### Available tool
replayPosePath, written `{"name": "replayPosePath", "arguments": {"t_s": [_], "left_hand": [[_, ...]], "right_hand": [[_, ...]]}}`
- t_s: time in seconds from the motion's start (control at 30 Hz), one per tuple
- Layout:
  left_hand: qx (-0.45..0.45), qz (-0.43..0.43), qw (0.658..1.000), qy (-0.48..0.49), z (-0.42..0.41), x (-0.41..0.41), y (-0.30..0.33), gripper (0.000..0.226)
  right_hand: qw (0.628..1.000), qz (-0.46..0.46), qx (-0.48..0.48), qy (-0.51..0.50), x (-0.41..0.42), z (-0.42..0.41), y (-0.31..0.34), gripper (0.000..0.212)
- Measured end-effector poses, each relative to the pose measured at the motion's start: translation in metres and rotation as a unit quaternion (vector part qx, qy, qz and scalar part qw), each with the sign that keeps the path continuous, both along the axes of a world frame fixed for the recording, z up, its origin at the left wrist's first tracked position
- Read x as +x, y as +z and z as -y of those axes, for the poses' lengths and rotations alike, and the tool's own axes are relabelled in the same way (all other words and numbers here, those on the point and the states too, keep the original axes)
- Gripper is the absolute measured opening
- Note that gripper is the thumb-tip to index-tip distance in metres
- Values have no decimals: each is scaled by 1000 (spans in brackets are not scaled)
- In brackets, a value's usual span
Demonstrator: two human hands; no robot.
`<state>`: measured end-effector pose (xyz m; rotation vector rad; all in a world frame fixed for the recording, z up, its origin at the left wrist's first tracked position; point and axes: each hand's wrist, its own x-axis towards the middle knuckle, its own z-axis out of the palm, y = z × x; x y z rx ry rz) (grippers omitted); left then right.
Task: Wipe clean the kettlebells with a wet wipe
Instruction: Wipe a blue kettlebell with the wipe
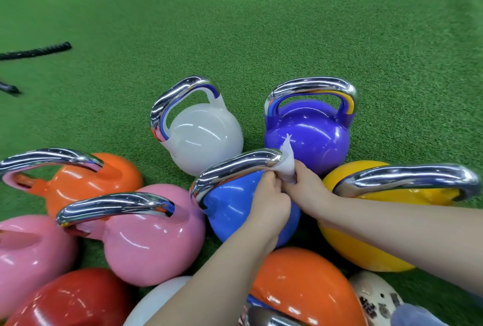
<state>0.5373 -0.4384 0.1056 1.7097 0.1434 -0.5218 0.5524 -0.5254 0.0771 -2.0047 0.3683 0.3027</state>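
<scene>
Two hands' fingers (269,182) pinch one wet wipe (287,166) at blue kettlebell (230,208) handle; ten kettlebells

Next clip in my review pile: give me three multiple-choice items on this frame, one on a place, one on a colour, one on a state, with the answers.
1. Where is the white wet wipe?
A. on the green turf
B. at the right end of the blue kettlebell's chrome handle
C. on the pink kettlebell

2. What colour is the kettlebell just behind the wipe?
A. purple
B. red
C. black

3. What is the right hand doing?
A. resting flat on the turf
B. lifting a kettlebell
C. gripping the wipe

Answers:
1 B, the wipe wraps the handle's right bend.
2 A, the purple kettlebell stands directly beyond it.
3 C, its fingers curl round the wipe, while the left hand pinches beside it.
</scene>
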Motion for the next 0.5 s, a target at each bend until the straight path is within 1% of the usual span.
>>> {"name": "replayPosePath", "arguments": {"t_s": [0.07,0.13,0.17,0.23,0.3,0.33,0.4,0.43,0.5], "left_hand": [[-74,-16,996,54,-4,-2,14,70],[-158,-47,982,94,-9,-5,24,73],[-196,-68,972,109,-14,-7,28,74],[-239,-117,957,117,-25,-12,36,69],[-243,-143,953,110,-41,-15,44,57],[-229,-139,958,100,-50,-15,49,49],[-179,-96,976,83,-67,-10,62,34],[-152,-64,983,82,-75,-7,69,31],[-112,-3,990,89,-88,2,79,33]], "right_hand": [[997,23,-52,43,4,2,7,37],[988,69,-100,91,8,5,17,37],[982,95,-116,115,10,5,22,37],[969,127,-139,163,14,7,30,40],[951,131,-179,213,20,7,38,37],[940,133,-207,237,23,5,42,33],[911,139,-266,282,30,-1,50,25],[894,142,-296,305,34,-6,55,22],[846,150,-365,358,41,-19,66,18]]}}
